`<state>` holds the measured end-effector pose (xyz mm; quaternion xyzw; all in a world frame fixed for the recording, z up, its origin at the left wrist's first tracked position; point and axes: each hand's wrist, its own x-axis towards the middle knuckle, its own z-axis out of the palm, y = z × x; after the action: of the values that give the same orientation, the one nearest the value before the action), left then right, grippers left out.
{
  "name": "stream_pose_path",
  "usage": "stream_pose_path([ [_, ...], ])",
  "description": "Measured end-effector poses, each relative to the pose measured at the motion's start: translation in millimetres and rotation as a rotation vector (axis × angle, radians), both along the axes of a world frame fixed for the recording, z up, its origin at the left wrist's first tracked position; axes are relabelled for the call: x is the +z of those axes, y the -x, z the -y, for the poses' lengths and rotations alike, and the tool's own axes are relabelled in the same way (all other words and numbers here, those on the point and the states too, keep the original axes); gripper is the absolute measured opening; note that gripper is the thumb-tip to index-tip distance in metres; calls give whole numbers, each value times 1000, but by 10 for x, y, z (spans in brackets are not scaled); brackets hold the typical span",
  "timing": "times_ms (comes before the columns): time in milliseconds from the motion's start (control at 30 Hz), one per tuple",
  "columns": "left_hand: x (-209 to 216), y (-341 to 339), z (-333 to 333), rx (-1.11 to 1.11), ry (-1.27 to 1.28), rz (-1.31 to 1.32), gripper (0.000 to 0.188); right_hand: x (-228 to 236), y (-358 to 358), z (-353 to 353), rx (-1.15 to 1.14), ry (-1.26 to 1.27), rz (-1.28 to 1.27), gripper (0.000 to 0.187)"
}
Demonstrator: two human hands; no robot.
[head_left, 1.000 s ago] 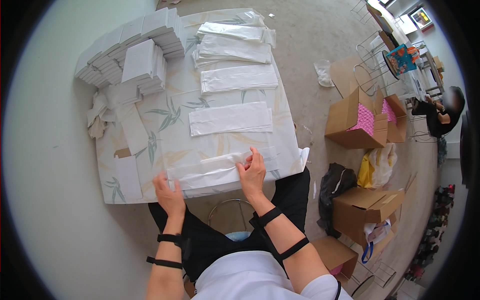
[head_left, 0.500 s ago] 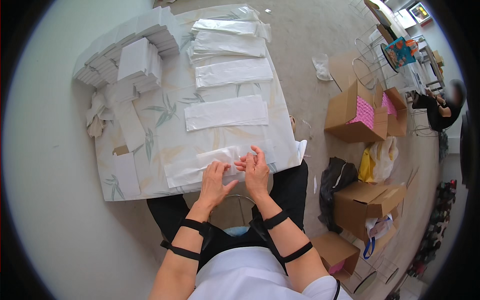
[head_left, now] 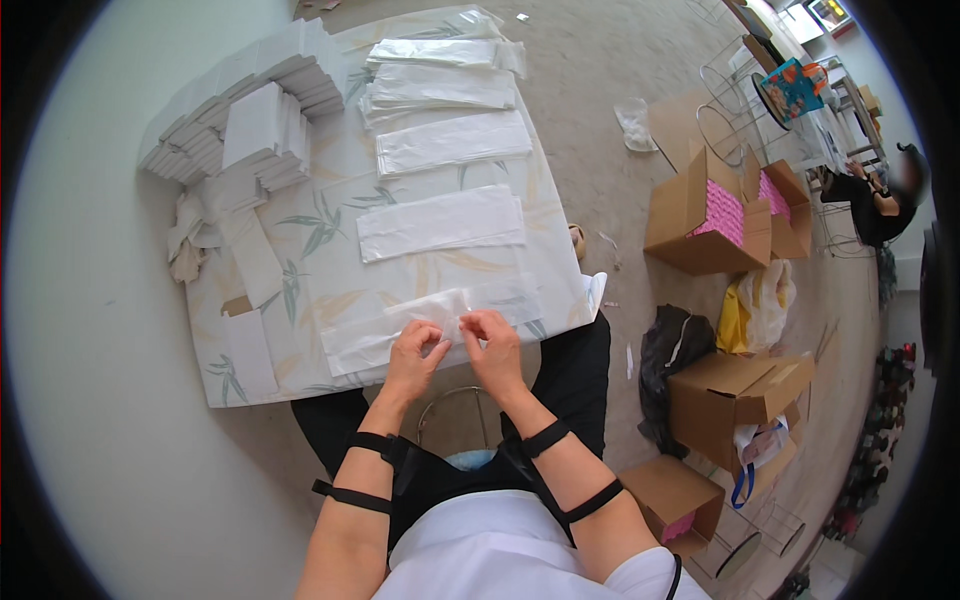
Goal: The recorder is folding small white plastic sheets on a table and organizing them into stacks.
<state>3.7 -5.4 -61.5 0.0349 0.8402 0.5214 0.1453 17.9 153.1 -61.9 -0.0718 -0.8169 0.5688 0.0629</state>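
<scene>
A long, flat, translucent white plastic bag lies crosswise near the table's front edge, its right end more see-through. Over its middle, my left hand is closed, with thumb and curled fingers brought together at the plastic. Close beside it on the right, my right hand pinches at the same bag with bent fingers. How much of the plastic each hand grips is hidden by the fingers. Beyond the hands lies a flat stack of white bags, with another white stack farther back.
White boxes are piled at the far left, beside crumpled paper. A flattened white carton lies at the left. Right of the patterned tablecloth, open cardboard boxes with pink wrapping stand on the floor. A person sits at far right.
Both hands have drawn slightly toward me and their fingers, spread before, have curled in. My right hand has come down and left onto the bag. The view has shifted a little.
</scene>
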Motion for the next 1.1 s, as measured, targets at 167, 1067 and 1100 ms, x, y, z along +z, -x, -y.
stream_pose_path([
  [167, 22, 40, 93, -52, -45, 60, 14, 30, -41, 41, 54, 17, 1, 17],
  [1067, 53, 69, 119, -60, -80, 68, 10, 137, -79, 280, -48, -293, -113, 35],
  [1100, 28, 70, 121, -62, -71, 56, 11, 90, -48, 287, -91, -301, -68, 37],
])
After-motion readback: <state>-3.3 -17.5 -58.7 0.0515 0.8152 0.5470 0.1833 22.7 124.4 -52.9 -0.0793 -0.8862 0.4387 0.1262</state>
